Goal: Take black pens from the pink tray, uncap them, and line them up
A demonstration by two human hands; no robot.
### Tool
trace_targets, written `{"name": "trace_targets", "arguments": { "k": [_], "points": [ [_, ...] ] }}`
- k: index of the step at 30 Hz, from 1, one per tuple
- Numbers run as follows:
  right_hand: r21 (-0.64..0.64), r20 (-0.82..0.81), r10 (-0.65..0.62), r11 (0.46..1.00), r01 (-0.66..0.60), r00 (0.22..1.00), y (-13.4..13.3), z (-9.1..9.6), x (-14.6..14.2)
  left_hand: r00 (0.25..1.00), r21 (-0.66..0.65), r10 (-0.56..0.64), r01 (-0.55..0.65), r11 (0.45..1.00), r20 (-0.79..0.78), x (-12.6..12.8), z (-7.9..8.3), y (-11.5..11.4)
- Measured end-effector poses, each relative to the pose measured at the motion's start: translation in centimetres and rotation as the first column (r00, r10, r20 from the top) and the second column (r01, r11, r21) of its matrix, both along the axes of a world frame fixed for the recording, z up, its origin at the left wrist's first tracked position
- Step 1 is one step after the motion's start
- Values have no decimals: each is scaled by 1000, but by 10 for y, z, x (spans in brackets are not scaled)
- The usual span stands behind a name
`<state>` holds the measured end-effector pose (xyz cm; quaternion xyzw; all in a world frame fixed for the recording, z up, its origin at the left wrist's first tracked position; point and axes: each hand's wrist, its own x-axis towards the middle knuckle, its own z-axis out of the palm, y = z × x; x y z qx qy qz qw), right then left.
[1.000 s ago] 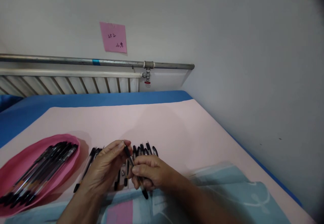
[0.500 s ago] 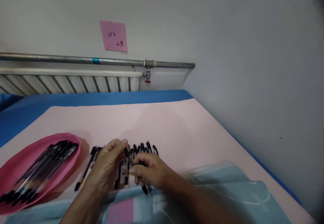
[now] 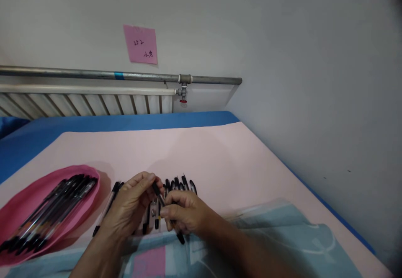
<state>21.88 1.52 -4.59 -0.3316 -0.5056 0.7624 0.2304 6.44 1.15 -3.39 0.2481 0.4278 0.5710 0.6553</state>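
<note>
- Pen (image 3: 160, 199): lower centre of the frame; tilted, upper end toward the left;
- Left hand (image 3: 133, 198): grip clamped on the pen's upper end;
- Right hand (image 3: 188, 212): grip clamped on the pen's barrel;
- Pink tray (image 3: 23, 206): lower left of the frame; holds further pens (image 3: 58, 211).

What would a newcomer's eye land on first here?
Probably the bright pink oval dish of black-ended clear pens, lower left. Then the bare left hand and right hand, low centre, holding a slim black-ended pen. A square pink paper note stands out on the wall above.
</note>
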Motion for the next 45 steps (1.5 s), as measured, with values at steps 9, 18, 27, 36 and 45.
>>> {"name": "trace_targets", "arguments": {
  "k": [9, 18, 27, 36, 45],
  "points": [
    [-20, -46, -13, 1000, 12, 999, 2, 5, 1, 991, 21, -65, 63, 998, 116, -1, 3, -3],
    [14, -9, -39, 999, 39, 999, 1, -4, -2, 999, -44, 52, -51, 998, 16, 3, -2, 0],
    [-35, -47, -32, 999, 30, 998, 2, 4, 1, 994, -9, 7, -6, 1000, 106, -1, 1, -3],
    [-17, -22, -58, 998, 57, 998, 2, 0, -2, 996, -10, -7, 8, 1000, 89, 2, -1, -1],
    [29, 6, -61, 998, 61, 998, 0, -6, -4, 999, -9, 29, -29, 1000, 40, 0, -2, 0]
  ]
}}
